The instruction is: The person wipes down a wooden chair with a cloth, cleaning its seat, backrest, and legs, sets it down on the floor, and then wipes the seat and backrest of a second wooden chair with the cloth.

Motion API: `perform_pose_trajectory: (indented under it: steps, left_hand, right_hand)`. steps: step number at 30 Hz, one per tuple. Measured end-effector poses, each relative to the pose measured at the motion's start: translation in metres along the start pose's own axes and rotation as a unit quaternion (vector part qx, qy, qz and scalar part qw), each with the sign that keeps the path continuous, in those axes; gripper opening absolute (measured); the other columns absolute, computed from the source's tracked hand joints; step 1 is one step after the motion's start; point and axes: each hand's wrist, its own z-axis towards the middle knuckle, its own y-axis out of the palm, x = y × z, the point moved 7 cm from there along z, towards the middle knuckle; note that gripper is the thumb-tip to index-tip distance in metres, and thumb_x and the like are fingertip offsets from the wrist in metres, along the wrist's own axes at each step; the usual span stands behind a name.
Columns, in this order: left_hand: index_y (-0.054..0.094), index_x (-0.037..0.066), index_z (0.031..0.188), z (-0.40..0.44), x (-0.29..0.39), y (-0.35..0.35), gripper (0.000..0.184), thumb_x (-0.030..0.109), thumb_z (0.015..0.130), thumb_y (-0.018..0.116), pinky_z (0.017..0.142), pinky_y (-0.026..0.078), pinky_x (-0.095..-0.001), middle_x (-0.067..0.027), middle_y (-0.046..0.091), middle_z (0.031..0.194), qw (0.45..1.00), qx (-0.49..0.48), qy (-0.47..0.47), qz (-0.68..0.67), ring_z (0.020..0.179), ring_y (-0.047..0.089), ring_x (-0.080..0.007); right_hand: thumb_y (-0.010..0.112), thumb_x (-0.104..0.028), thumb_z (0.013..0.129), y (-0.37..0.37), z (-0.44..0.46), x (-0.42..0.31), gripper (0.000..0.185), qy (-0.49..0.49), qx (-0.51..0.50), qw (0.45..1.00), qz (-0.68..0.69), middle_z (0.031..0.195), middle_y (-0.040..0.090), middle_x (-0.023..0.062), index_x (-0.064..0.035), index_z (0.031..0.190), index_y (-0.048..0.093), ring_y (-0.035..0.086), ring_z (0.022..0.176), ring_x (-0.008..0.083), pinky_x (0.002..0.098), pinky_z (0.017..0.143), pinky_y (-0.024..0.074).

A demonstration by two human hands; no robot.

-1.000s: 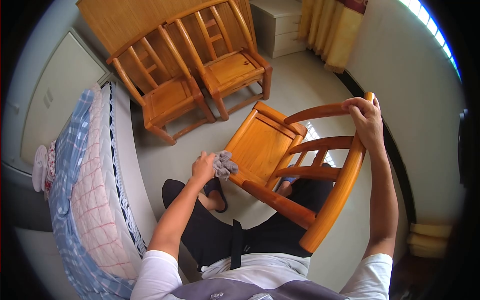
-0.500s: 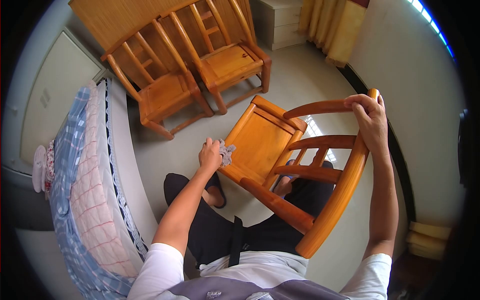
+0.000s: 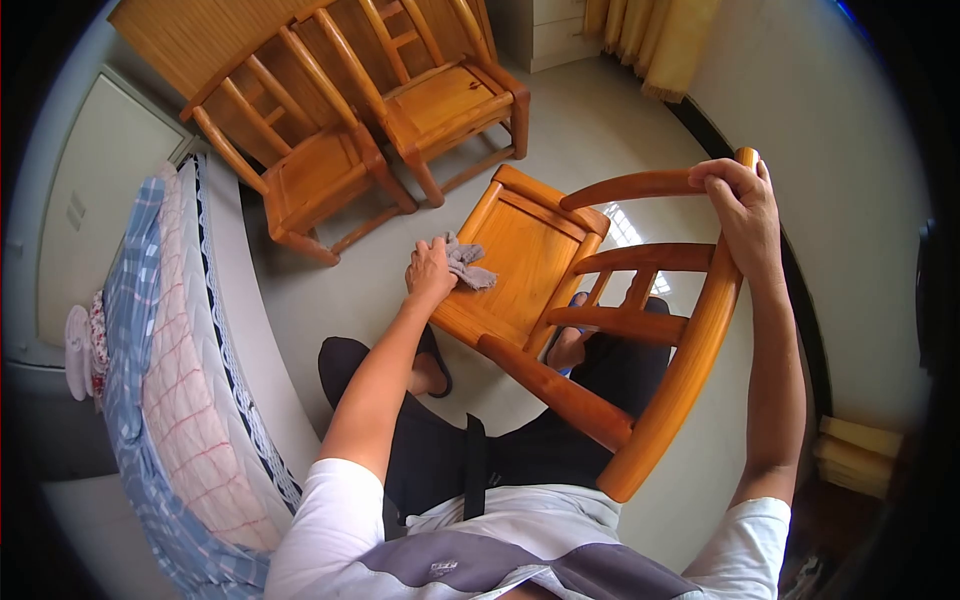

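A wooden chair (image 3: pixel 520 262) stands tilted in front of me, its slatted backrest leaning toward my right side. My right hand (image 3: pixel 742 215) is wrapped round the far end of its top rail. At the seat's left edge, my left hand (image 3: pixel 430 270) is closed on a grey cloth (image 3: pixel 468 262). Part of the cloth hangs over the seat panel. Some of the left fingers are hidden behind the hand and cloth.
Two more wooden chairs (image 3: pixel 315 178) stand side by side at the back, before a wooden panel. A bed (image 3: pixel 185 370) with a plaid cover lies along the left. On the right runs a white wall (image 3: pixel 800 120); a yellow curtain (image 3: pixel 650 45) hangs at the back.
My left hand and the cloth have moved up along the seat's left edge, with more cloth spread over the panel. My right hand keeps its hold; the whole view has shifted slightly.
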Motion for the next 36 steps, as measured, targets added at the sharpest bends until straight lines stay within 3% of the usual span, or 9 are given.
perform_pose_trajectory:
  steps: [3,6,11,16,23,27,32,34,36]
  left_hand:
    - [0.046,0.008,0.117,-0.020,-0.027,0.000,0.063,0.019,0.064,0.079,0.089,0.048,-0.0455,-0.0190,0.051,0.117,0.991,-0.120,-0.056,0.019,0.108,0.056,-0.0386]
    - [0.047,0.009,0.116,-0.026,-0.044,-0.004,0.063,0.022,0.063,0.078,0.089,0.048,-0.0442,-0.0182,0.054,0.114,0.982,-0.177,-0.058,0.017,0.108,0.057,-0.0367]
    - [0.050,0.007,0.110,-0.031,-0.056,0.003,0.057,0.021,0.062,0.078,0.085,0.049,-0.0442,-0.0183,0.057,0.107,0.995,-0.079,-0.054,-0.028,0.103,0.058,-0.0369]
    - [0.051,0.006,0.103,-0.017,-0.026,0.003,0.050,0.017,0.064,0.079,0.084,0.048,-0.0456,-0.0175,0.057,0.105,1.000,-0.002,0.019,0.012,0.099,0.057,-0.0360]
    - [0.051,0.006,0.103,0.054,0.021,0.017,0.050,0.019,0.064,0.080,0.084,0.049,-0.0448,-0.0159,0.058,0.105,0.998,0.043,0.029,-0.032,0.100,0.058,-0.0351]
    - [0.052,0.006,0.105,0.096,0.046,0.023,0.050,0.021,0.066,0.079,0.083,0.050,-0.0445,-0.0159,0.060,0.106,0.996,0.069,-0.037,-0.051,0.101,0.059,-0.0346]
    - [0.052,0.006,0.110,0.134,0.040,0.042,0.052,0.027,0.068,0.075,0.082,0.050,-0.0453,-0.0162,0.062,0.107,0.974,0.068,-0.156,-0.147,0.100,0.060,-0.0354]
    - [0.052,0.006,0.110,0.136,0.044,0.042,0.052,0.029,0.068,0.073,0.084,0.050,-0.0450,-0.0159,0.061,0.110,0.978,0.054,-0.138,-0.145,0.101,0.060,-0.0351]
    - [0.052,0.005,0.110,0.134,0.061,0.028,0.051,0.028,0.069,0.072,0.084,0.049,-0.0449,-0.0166,0.060,0.111,0.992,0.075,-0.044,-0.087,0.102,0.060,-0.0355]
  right_hand:
    - [0.048,-0.018,0.088,0.000,-0.001,0.000,0.024,0.004,0.002,1.000,0.001,0.085,0.066,0.0013,-0.0102,0.090,0.071,0.055,0.099,0.0149,0.0381,0.101,0.0393]
    - [0.049,-0.018,0.089,0.000,-0.001,-0.003,0.023,-0.019,-0.003,1.000,-0.017,0.086,0.067,0.0010,-0.0105,0.092,0.071,0.057,0.097,0.0127,0.0371,0.102,0.0390]
    - [0.049,-0.018,0.089,-0.001,-0.001,-0.004,0.023,-0.002,-0.001,1.000,-0.005,0.085,0.067,0.0010,-0.0111,0.093,0.071,0.058,0.095,0.0113,0.0371,0.103,0.0383]
    - [0.049,-0.019,0.089,0.002,-0.003,0.001,0.023,0.003,0.007,1.000,0.006,0.084,0.067,0.0002,-0.0118,0.093,0.071,0.059,0.094,0.0115,0.0383,0.104,0.0378]
    - [0.049,-0.018,0.088,0.000,-0.001,0.001,0.022,0.000,-0.004,1.000,0.006,0.082,0.065,0.0007,-0.0122,0.089,0.070,0.061,0.087,0.0122,0.0444,0.115,0.0197]
    - [0.049,-0.017,0.088,0.000,0.000,-0.002,0.021,-0.004,-0.014,1.000,0.006,0.081,0.065,0.0011,-0.0112,0.087,0.069,0.061,0.087,0.0125,0.0456,0.117,0.0137]
    - [0.049,-0.013,0.088,-0.001,0.002,-0.004,0.020,-0.015,-0.023,1.000,-0.008,0.082,0.065,0.0012,-0.0105,0.086,0.069,0.061,0.087,0.0125,0.0456,0.117,0.0142]
    - [0.049,-0.011,0.087,-0.001,0.002,-0.004,0.020,-0.011,-0.024,1.000,-0.003,0.082,0.065,0.0012,-0.0103,0.085,0.069,0.061,0.087,0.0124,0.0456,0.117,0.0149]
    - [0.050,-0.011,0.087,-0.002,0.003,-0.007,0.019,-0.026,-0.031,0.999,-0.016,0.083,0.065,0.0011,-0.0099,0.085,0.069,0.061,0.087,0.0123,0.0444,0.116,0.0178]
